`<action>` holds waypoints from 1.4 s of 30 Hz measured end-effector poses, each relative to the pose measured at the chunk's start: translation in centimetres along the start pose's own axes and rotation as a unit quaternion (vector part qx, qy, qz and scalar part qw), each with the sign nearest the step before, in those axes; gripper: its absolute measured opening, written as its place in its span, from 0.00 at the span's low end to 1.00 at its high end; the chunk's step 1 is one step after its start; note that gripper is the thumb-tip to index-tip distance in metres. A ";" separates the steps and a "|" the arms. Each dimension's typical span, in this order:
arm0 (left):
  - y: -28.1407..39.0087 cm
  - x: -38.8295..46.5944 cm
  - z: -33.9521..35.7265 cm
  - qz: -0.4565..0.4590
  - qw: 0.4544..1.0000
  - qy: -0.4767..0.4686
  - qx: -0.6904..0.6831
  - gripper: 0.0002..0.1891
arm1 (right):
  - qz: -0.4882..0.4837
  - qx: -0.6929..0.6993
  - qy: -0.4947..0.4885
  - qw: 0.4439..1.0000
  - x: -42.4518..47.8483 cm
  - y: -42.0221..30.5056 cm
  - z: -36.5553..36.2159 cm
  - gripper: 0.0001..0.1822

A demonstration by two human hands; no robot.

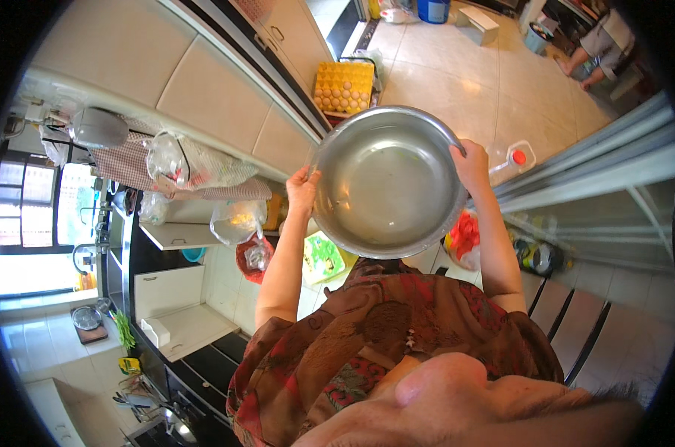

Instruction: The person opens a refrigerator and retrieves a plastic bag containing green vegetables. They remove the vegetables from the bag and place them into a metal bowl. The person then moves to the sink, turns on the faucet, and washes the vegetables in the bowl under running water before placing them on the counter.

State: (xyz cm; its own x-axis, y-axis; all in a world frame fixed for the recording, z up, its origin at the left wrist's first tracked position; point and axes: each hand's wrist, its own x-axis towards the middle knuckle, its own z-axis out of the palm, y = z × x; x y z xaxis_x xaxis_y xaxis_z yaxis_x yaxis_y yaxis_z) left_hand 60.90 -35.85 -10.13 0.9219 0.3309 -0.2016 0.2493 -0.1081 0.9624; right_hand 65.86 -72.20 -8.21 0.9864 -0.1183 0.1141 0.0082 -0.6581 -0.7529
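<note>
A large round stainless steel basin (390,179) is held out in front of my body, with its inside facing the camera. My left hand (302,190) grips the rim on the picture's left side. On the opposite side, my right hand (470,162) has its fingers on the rim. A little shallow water seems to lie in the bottom, with a few small specks. Beyond the far rim is a yellow tray of brown eggs (344,88). Both of my forearms are bare.
A cabinet door (220,100) runs along the upper left. Sliding glass door frames (594,162) stand at right, near a plastic jug with a red cap (517,158). A red basket (254,260) sits at lower left. Another person's legs (591,70) show at upper right.
</note>
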 end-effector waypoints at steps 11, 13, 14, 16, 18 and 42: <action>5.5 23.8 14.3 0.144 0.989 -0.024 -0.005 0.12 | 0.000 -0.030 0.068 0.997 23.2 5.0 -0.9 0.13; 9.3 27.4 16.2 0.119 0.992 -0.022 0.022 0.12 | 0.008 -0.006 0.077 0.997 28.0 5.2 -0.9 0.13; 9.1 30.0 17.4 0.188 0.982 -0.006 0.032 0.12 | 0.009 -0.025 0.067 0.997 30.7 5.7 -1.0 0.13; 10.6 35.2 18.6 0.138 0.990 -0.023 0.036 0.12 | 0.009 -0.062 0.053 0.997 36.6 5.6 -1.0 0.13; 13.1 39.7 20.2 0.135 0.990 -0.030 0.026 0.12 | -0.017 -0.010 0.067 0.998 42.0 4.0 -0.5 0.12; 20.2 81.4 31.2 0.039 0.965 0.219 -0.142 0.15 | -0.209 0.054 -0.143 0.966 104.6 1.5 17.9 0.11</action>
State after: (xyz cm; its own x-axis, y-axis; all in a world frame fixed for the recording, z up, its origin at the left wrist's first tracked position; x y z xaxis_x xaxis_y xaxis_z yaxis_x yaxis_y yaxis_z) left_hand 150.26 -40.40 -12.77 0.7051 0.7034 -0.0899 0.0355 0.0915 0.9952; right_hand 171.99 -72.25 -9.02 0.8983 0.3614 0.2500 0.4167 -0.5201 -0.7456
